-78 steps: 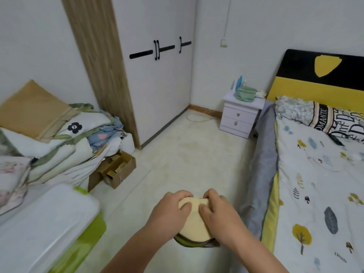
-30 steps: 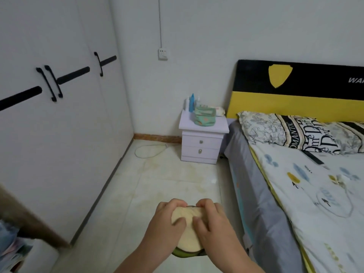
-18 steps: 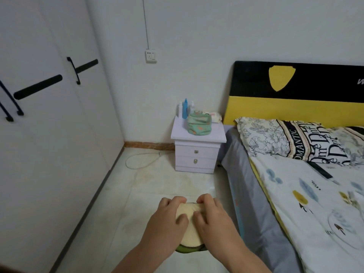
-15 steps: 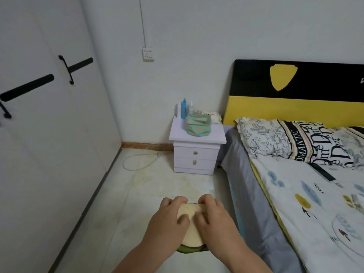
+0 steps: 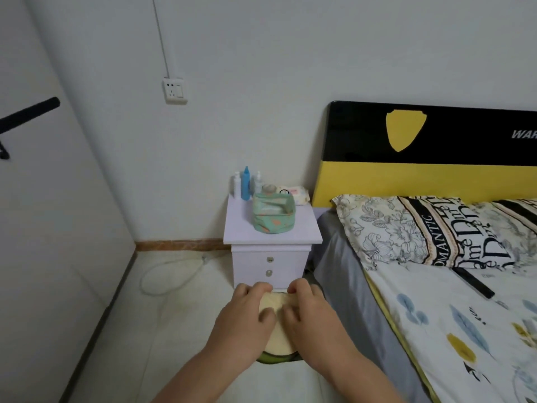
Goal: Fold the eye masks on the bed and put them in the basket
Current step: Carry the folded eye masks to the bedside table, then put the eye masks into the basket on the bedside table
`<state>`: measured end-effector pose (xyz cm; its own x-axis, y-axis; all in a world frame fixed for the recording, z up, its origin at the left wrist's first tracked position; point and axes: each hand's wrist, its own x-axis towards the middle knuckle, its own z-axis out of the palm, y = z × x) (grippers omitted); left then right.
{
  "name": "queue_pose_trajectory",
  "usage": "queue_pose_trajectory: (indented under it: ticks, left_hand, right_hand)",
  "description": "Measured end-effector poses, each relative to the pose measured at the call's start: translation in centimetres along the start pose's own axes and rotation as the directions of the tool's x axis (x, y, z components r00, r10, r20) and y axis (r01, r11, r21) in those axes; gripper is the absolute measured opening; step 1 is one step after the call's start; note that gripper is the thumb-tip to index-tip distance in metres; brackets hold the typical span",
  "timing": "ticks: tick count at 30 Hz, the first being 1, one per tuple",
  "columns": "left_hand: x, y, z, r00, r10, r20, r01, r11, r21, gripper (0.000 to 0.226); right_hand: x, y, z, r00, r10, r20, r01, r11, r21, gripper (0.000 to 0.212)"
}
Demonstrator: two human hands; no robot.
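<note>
A folded eye mask [image 5: 278,338], cream on top with a green edge underneath, is held in front of me above the floor. My left hand [image 5: 244,318] grips its left side and my right hand [image 5: 311,318] grips its right side, thumbs pressed on top. A soft green fabric basket [image 5: 273,213] stands upright on the white nightstand [image 5: 271,242] ahead, beyond my hands. The bed [image 5: 450,330] with a patterned quilt lies to the right. No other eye mask shows on it.
Bottles [image 5: 245,183] and a tissue pack [image 5: 293,193] sit behind the basket. A patterned pillow [image 5: 421,231] lies below the black-and-yellow headboard [image 5: 436,152]. A black remote [image 5: 473,282] rests on the quilt. The wardrobe [image 5: 43,228] lines the left; a cable [image 5: 162,274] lies on the floor.
The view has swung right and moved closer to the nightstand and basket. Both hands keep the same hold on the folded eye mask.
</note>
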<state>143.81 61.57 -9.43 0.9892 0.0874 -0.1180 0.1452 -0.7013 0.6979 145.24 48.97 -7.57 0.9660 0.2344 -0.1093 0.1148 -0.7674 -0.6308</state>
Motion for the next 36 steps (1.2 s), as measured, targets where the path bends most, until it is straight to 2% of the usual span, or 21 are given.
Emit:
queue_pose_trajectory:
  ticks: [9, 23, 36]
  left_hand:
    - [13.5, 0.2, -0.3, 1.0, -0.002, 0.031, 0.002, 1.0, -0.01, 0.04]
    - [33.8, 3.9, 1.4, 0.994, -0.109, -0.025, 0.108, 0.994, -0.02, 0.039]
    - [49.2, -0.3, 0.8, 0.991, -0.103, 0.088, 0.106, 0.994, -0.028, 0.036]
  right_hand:
    - [13.2, 1.5, -1.4, 1.0, 0.027, -0.002, -0.027, 0.999, 0.017, 0.02]
    - [34.3, 6.1, -6.3, 0.999, -0.033, 0.043, 0.033, 0.999, 0.004, 0.023]
    - [49.4, 7.4, -3.6, 0.996, 0.058, 0.075, -0.06, 0.998, 0.022, 0.021]
